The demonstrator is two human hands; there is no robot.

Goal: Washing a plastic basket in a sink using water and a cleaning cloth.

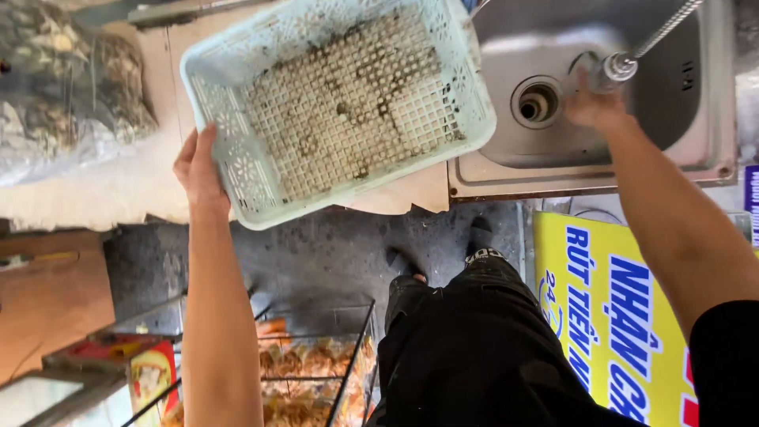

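The left hand (198, 170) has its fingers clamped on the rim of a pale green perforated basket (340, 107), dirty across its base, held tilted half over the surface (118, 194) and half over the steel sink (696, 119). Rinsing goes best with the base angled toward the drain (536, 101). The right hand (593, 107) has its fingers wrapped round the hose sprayer (617, 69). A plastic bag (63, 87) crowds the left; a wire rack (316, 364) stands below.

One head-worn camera looks steeply down, close over the sink (711, 119) and floor (332, 253) (perhaps slightly tilted).
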